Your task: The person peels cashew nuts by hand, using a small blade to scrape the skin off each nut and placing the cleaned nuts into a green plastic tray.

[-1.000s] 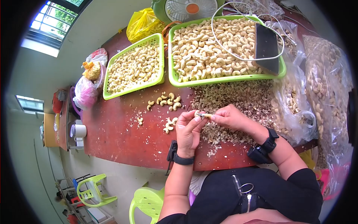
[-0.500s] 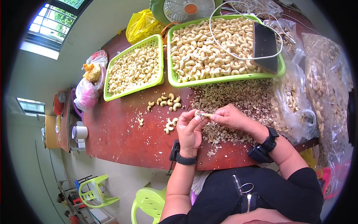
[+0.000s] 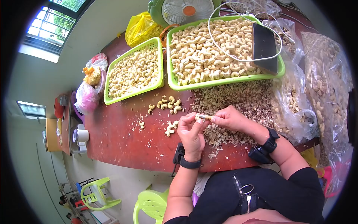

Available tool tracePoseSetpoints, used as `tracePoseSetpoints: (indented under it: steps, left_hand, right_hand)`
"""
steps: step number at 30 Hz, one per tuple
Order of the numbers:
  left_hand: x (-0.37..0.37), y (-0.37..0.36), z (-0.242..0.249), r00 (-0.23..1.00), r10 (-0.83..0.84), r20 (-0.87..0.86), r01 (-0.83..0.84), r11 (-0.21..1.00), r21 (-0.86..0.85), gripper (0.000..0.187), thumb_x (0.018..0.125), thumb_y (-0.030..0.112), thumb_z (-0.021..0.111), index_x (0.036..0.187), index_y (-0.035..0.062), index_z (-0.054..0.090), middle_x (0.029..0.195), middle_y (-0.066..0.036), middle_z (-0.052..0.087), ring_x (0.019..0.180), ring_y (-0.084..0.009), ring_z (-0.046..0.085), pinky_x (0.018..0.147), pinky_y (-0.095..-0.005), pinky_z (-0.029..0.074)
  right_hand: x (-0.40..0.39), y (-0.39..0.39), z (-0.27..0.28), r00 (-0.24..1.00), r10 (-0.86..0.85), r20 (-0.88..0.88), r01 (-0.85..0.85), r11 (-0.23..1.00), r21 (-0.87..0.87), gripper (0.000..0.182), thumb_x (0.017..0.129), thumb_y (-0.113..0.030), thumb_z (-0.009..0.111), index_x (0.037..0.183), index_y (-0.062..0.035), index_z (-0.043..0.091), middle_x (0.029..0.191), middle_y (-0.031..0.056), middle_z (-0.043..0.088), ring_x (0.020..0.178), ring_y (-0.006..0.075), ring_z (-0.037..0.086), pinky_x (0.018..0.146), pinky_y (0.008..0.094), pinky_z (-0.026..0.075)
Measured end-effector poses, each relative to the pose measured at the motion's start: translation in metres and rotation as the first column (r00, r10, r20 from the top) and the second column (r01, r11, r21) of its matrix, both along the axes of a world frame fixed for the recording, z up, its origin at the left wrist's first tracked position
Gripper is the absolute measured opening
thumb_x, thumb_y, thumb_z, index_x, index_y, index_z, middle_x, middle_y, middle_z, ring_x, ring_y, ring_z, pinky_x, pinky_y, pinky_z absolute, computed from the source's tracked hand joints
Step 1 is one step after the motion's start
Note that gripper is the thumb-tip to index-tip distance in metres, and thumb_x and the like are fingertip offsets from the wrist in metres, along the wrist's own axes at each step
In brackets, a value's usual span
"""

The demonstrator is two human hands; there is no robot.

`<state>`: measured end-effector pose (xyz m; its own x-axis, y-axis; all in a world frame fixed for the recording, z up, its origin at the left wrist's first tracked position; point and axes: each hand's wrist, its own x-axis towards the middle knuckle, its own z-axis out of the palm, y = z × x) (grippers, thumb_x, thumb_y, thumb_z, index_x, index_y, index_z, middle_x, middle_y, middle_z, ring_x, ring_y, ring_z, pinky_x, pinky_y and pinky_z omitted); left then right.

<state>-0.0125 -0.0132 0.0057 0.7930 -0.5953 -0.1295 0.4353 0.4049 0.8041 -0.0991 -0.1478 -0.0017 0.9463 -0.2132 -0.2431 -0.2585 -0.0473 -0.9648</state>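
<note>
At the left, the smooth dark red tabletop [image 3: 112, 128], dotted with pale crumbs, gives the left arm room to swing outward; its curved near edge runs under the forearms. Farther back, a small green lattice-walled plastic basket [image 3: 160, 82] full of pale curved nuts bounds that room. Loose cream-coloured C-shaped nuts [image 3: 172, 99] lie in clusters between basket and hand, probably within easy reach by design. The bare left hand [image 3: 192, 135] has its grip closed, thumb against fingers, around a small cream-coloured curved cashew nut [image 3: 197, 117], raised above the tabletop near its front edge, likely to steady it and leave one side exposed. A short tool with a pale handle and metallic front [image 3: 207, 117] points at the nut from the right; its tip is too small to make out. The bare right hand [image 3: 227, 118] pinches the handle with closed fingers, presumably for fine control. Behind it, a thick spread of brown papery flakes [image 3: 238, 95] reaches the large green plastic basket [image 3: 223, 82], whose rim limits forward movement. Farther right, a clear plastic bag of nuts [image 3: 294, 104] crowds the right arm's outer side.
</note>
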Motion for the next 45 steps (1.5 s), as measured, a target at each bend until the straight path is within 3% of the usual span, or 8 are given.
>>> tracePoseSetpoints:
  steps: [5, 9, 15, 20, 30, 38, 45]
  left_hand:
    - [-0.003, -0.002, -0.006, 0.996, -0.002, 0.085, 0.010, 0.995, -0.095, 0.018, 0.073, -0.010, 0.052, 0.084, 0.0027, 0.047, 0.093, -0.009, 0.049, 0.083, -0.0177, 0.055, 0.071, -0.0316, 0.053]
    - [-0.001, -0.001, -0.002, 1.000, 0.014, -0.025, -0.015, 1.000, -0.014, 0.015, 0.075, -0.006, 0.051, 0.087, 0.0036, 0.049, 0.088, -0.008, 0.054, 0.079, -0.0167, 0.056, 0.072, -0.0322, 0.053]
    - [0.008, 0.002, -0.004, 0.986, 0.009, -0.168, -0.015, 0.999, -0.034, 0.016, 0.079, 0.000, 0.050, 0.095, -0.0001, 0.048, 0.090, -0.012, 0.056, 0.072, -0.0162, 0.057, 0.064, -0.0302, 0.054]
    - [0.012, 0.005, -0.008, 0.981, -0.067, -0.182, 0.055, 0.996, -0.072, 0.024, 0.079, -0.004, 0.050, 0.103, -0.0027, 0.051, 0.092, -0.013, 0.057, 0.078, -0.0178, 0.059, 0.070, -0.0271, 0.052]
    - [0.009, 0.003, -0.003, 0.967, -0.138, -0.212, 0.121, 0.988, -0.094, 0.021, 0.081, 0.001, 0.049, 0.102, -0.0002, 0.052, 0.094, -0.011, 0.058, 0.088, -0.0235, 0.058, 0.075, -0.0355, 0.051]
    - [0.007, 0.003, -0.003, 0.984, -0.117, -0.132, 0.107, 0.991, -0.085, 0.016, 0.077, -0.003, 0.051, 0.092, 0.0008, 0.055, 0.093, -0.012, 0.057, 0.093, -0.0277, 0.055, 0.076, -0.0410, 0.051]
    - [0.001, 0.002, -0.005, 0.984, -0.062, -0.166, 0.045, 0.993, -0.108, 0.014, 0.078, -0.004, 0.052, 0.091, -0.0015, 0.054, 0.093, -0.014, 0.057, 0.091, -0.0271, 0.056, 0.071, -0.0364, 0.054]
  right_hand:
    - [0.001, 0.001, -0.006, 0.999, -0.041, 0.019, 0.040, 0.998, 0.052, 0.036, 0.082, -0.032, 0.052, 0.060, -0.0044, 0.053, 0.047, -0.0041, 0.042, 0.044, 0.0041, 0.036, 0.040, 0.0217, 0.030]
    - [-0.001, 0.001, -0.002, 0.999, -0.038, 0.009, 0.037, 0.996, 0.077, 0.036, 0.082, -0.032, 0.052, 0.060, -0.0047, 0.053, 0.047, -0.0049, 0.041, 0.044, 0.0038, 0.035, 0.040, 0.0217, 0.029]
    - [0.000, -0.001, -0.003, 0.999, -0.034, -0.007, 0.035, 0.996, 0.079, 0.036, 0.082, -0.032, 0.052, 0.059, -0.0050, 0.054, 0.047, -0.0056, 0.041, 0.044, 0.0032, 0.034, 0.039, 0.0216, 0.027]
    - [-0.001, -0.001, -0.005, 0.999, -0.025, -0.023, 0.027, 0.995, 0.100, 0.036, 0.082, -0.032, 0.052, 0.059, -0.0050, 0.055, 0.047, -0.0058, 0.041, 0.043, 0.0030, 0.034, 0.039, 0.0213, 0.027]
    - [0.000, 0.000, -0.004, 1.000, -0.026, -0.002, 0.026, 0.997, 0.074, 0.034, 0.082, -0.032, 0.052, 0.061, -0.0046, 0.056, 0.048, -0.0047, 0.043, 0.044, 0.0033, 0.037, 0.039, 0.0206, 0.030]
    - [-0.001, 0.000, 0.000, 1.000, -0.022, 0.011, 0.021, 0.998, 0.061, 0.035, 0.082, -0.031, 0.052, 0.060, -0.0043, 0.055, 0.048, -0.0034, 0.044, 0.044, 0.0040, 0.039, 0.040, 0.0209, 0.032]
    - [-0.001, 0.001, 0.000, 1.000, -0.020, 0.023, 0.018, 0.997, 0.072, 0.036, 0.082, -0.033, 0.052, 0.061, -0.0040, 0.054, 0.048, -0.0036, 0.044, 0.044, 0.0042, 0.039, 0.040, 0.0210, 0.031]
